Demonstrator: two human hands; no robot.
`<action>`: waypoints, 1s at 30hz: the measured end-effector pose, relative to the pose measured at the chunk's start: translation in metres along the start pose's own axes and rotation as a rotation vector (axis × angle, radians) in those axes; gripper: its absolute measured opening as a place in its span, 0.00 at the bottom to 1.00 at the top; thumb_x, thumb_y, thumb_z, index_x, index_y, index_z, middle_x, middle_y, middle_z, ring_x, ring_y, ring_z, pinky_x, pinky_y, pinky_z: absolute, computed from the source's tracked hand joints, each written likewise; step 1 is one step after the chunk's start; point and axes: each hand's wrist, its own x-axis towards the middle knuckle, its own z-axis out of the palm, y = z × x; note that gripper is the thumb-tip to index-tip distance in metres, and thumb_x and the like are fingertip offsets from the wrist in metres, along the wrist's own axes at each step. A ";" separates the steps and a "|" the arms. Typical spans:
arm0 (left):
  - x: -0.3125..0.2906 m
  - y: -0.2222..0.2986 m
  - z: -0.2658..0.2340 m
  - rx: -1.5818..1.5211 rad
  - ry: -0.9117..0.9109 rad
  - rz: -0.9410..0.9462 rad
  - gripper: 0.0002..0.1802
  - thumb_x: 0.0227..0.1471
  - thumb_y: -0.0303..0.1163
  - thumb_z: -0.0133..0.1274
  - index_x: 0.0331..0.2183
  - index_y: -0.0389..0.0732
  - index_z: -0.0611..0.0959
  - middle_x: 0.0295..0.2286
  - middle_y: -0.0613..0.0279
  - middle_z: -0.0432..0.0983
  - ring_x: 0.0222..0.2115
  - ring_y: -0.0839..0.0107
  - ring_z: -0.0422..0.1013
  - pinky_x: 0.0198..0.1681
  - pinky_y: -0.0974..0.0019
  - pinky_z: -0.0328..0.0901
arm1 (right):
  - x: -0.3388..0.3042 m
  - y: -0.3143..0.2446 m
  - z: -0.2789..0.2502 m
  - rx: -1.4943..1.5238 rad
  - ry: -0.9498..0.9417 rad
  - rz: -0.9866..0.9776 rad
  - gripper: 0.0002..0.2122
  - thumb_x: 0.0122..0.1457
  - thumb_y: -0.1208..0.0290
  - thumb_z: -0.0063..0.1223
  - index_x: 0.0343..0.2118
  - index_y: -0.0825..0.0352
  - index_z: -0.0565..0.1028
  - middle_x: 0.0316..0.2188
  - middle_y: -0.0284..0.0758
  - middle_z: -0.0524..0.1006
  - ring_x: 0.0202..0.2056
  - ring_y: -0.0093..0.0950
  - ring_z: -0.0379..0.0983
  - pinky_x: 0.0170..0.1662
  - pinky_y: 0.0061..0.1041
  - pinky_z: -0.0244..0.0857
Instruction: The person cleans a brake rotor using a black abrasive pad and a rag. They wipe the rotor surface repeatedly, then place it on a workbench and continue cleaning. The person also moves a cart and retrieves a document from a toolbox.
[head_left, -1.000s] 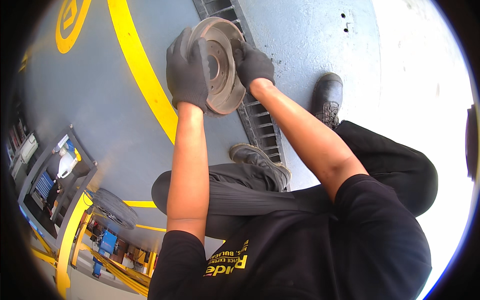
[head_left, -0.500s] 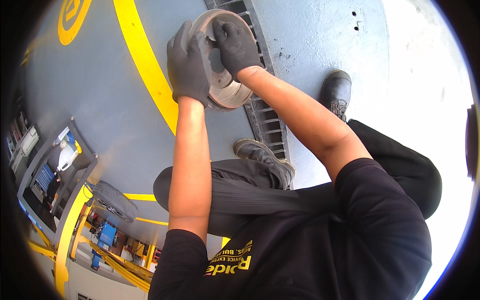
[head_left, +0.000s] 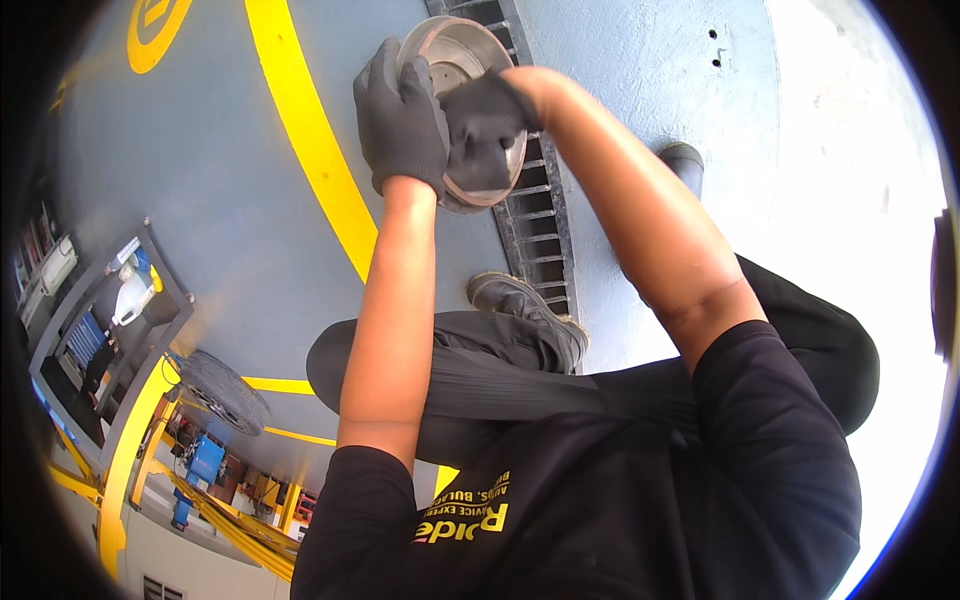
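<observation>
A round metal brake drum (head_left: 459,60) is tilted over the floor grating, its hollow side toward me and its rim brownish. My left hand (head_left: 402,128), in a dark grey knit glove, is closed round the drum's left rim. Inside the drum, against the lower right part of its inner wall, is my right hand (head_left: 487,132), gloved alike. Its wrist is bent and its fingers are curled downward. Whatever those fingers may hold is hidden by the glove. The right hand covers the drum's centre and much of its lower inside.
A metal drain grating (head_left: 540,225) runs through the floor beneath the drum. A yellow floor stripe (head_left: 310,135) curves by on the left. My boots (head_left: 525,305) are close below the drum. A tyre (head_left: 222,390) and a grey cart (head_left: 110,335) with bottles stand at lower left.
My right hand has moved from the drum's far inner wall down to its lower right inside, bending at the wrist. The drum and my left hand have shifted slightly right.
</observation>
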 end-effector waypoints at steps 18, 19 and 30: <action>-0.001 0.000 -0.003 -0.068 0.019 0.032 0.27 0.60 0.47 0.54 0.57 0.43 0.78 0.55 0.50 0.72 0.56 0.54 0.70 0.60 0.58 0.63 | -0.002 0.003 0.081 0.931 0.658 0.136 0.11 0.61 0.66 0.52 0.33 0.70 0.80 0.24 0.33 0.77 0.28 0.20 0.73 0.35 0.22 0.69; -0.002 0.000 -0.003 -0.080 0.005 0.043 0.27 0.60 0.47 0.54 0.57 0.44 0.78 0.55 0.50 0.72 0.56 0.54 0.70 0.60 0.58 0.63 | -0.006 0.002 0.084 0.973 0.560 0.219 0.10 0.61 0.66 0.53 0.33 0.68 0.80 0.24 0.31 0.76 0.28 0.18 0.73 0.36 0.22 0.69; -0.002 -0.010 0.002 0.001 0.025 0.141 0.25 0.61 0.47 0.53 0.56 0.48 0.78 0.53 0.52 0.72 0.54 0.53 0.71 0.59 0.56 0.64 | -0.013 0.032 0.066 -0.730 0.574 0.460 0.15 0.60 0.69 0.55 0.46 0.37 0.82 0.46 0.26 0.77 0.53 0.28 0.72 0.54 0.38 0.66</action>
